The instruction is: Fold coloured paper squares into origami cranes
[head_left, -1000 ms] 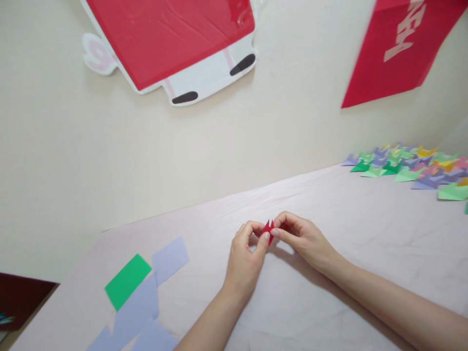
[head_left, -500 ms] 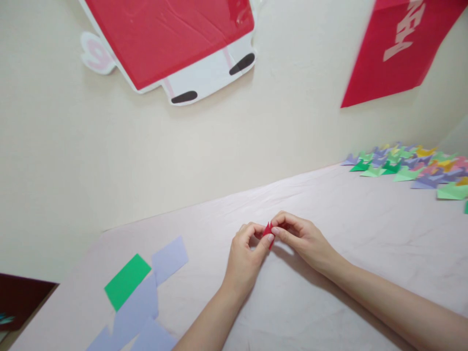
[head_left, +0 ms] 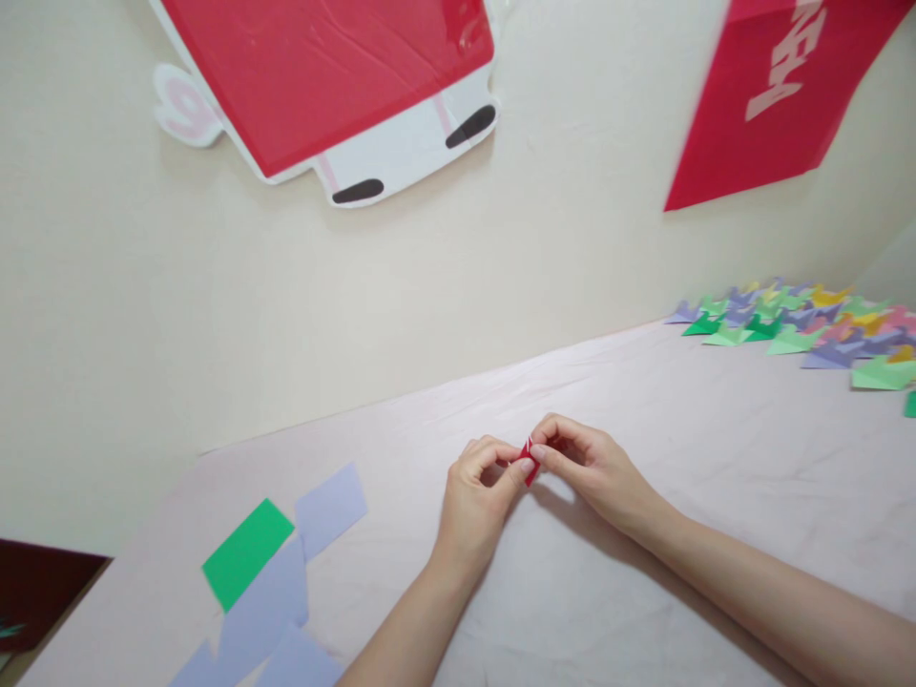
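Observation:
A small folded red paper piece (head_left: 528, 461) is pinched between both of my hands just above the pale pink table (head_left: 716, 496). My left hand (head_left: 479, 501) is closed, its thumb and forefinger pressing the piece from the left. My right hand (head_left: 591, 469) is closed too, gripping it from the right with its fingertips. Most of the paper is hidden by my fingers.
A green paper strip (head_left: 247, 551) lies over several lavender paper strips (head_left: 286, 592) at the near left. A heap of folded coloured paper pieces (head_left: 808, 329) sits at the far right. Red posters (head_left: 336, 76) hang on the cream wall behind.
My fingers have closed further round the red piece, so less of it shows; its two points no longer stick up. Both hands stay in the same spot.

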The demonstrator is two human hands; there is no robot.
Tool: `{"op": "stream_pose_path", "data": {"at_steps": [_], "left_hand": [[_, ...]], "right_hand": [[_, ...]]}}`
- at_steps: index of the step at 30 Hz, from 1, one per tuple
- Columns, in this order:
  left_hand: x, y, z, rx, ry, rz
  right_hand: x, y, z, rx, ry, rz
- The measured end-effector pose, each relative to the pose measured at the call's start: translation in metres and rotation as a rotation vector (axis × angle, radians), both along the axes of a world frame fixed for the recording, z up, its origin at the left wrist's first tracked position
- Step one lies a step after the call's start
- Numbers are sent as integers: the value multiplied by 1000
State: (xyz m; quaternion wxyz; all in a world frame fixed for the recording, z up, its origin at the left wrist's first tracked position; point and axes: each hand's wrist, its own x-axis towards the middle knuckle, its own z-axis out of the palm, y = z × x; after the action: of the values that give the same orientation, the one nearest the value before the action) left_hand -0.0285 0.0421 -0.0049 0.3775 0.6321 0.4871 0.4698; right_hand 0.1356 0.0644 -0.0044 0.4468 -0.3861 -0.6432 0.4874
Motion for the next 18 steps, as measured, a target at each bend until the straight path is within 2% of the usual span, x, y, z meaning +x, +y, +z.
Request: {"op": "stream_pose_path", "data": {"at_steps": [8,18], "left_hand": [[1,2,0,-56,-20,-21],[3,-3,9,24,150,-57]], "right_hand": [[0,1,-3,-20,54,45],[2,-1,2,-50,25,8]]}}
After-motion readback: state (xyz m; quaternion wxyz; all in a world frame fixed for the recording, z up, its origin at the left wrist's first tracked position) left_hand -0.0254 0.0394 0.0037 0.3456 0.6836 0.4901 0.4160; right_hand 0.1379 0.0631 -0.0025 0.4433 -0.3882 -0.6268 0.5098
